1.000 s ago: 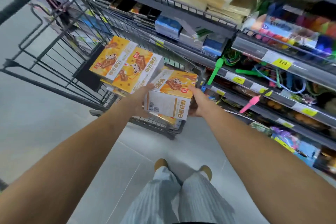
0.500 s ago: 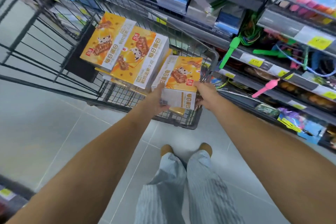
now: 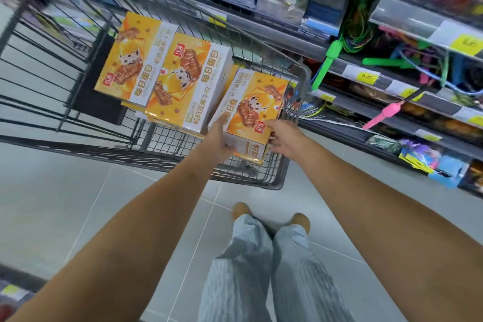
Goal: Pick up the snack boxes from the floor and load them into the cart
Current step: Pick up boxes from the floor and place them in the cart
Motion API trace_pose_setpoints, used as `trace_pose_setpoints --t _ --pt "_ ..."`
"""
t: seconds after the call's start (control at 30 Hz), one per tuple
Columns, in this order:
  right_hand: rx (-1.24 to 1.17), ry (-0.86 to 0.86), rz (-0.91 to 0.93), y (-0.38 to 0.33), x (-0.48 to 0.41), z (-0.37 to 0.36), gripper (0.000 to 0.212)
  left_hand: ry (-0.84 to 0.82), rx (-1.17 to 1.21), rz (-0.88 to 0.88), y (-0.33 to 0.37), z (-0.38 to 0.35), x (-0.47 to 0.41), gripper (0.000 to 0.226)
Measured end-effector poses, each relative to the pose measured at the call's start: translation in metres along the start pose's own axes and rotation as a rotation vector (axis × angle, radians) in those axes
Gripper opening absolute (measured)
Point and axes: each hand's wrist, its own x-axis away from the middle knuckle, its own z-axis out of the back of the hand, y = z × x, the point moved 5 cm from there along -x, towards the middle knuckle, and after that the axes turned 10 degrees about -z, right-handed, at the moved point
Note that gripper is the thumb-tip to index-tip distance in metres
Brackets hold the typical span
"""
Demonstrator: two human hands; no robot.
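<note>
So the snack box (image 3: 251,110) I'm handling is inside the cart (image 3: 285,180), at its near right corner, tilted with the orange printed face up towards the camera. My left hand (image 3: 220,142) grips its near left edge, thumb lying up along the side and fingers tucked underneath. My right hand (image 3: 285,138) holds the near right corner, fingers curled around the edge. I can't tell if the bottom of the box is actually resting on the wire base or on something below it.

Just to its left is a middle box (image 3: 188,81) of the same kind, and a far box (image 3: 130,60) sits beside that one, partly tucked behind it. Both lean face-up in the basket.

The cart stands on a pale tiled floor (image 3: 65,204), right next to store shelves (image 3: 392,81) with yellow price tags and bright skipping ropes hanging. Striped trousers (image 3: 261,269) show at the bottom.
</note>
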Motion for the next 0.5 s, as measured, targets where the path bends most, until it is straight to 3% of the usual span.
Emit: trace_pose_setpoints --t 0.13,0.2,0.3,0.37,0.5 --pt "-0.021 -0.035 0.061 -0.004 0.007 0.014 0.043 0.003 -0.079 0.047 -0.005 -0.006 0.013 0.052" --pt "-0.057 -0.046 0.106 -0.007 0.016 0.021 0.038 0.052 -0.137 0.003 -0.004 -0.010 0.016 0.050" --pt "-0.143 -0.052 0.168 -0.006 0.033 0.042 0.023 0.000 -0.238 -0.068 0.000 -0.040 0.032 0.035" --pt "-0.213 -0.038 0.179 -0.001 0.041 0.059 0.014 -0.011 -0.327 -0.127 0.003 -0.059 0.041 0.036" --pt "-0.297 -0.016 0.205 0.020 0.054 0.110 0.018 -0.040 -0.475 -0.255 -0.001 -0.099 0.059 0.037"
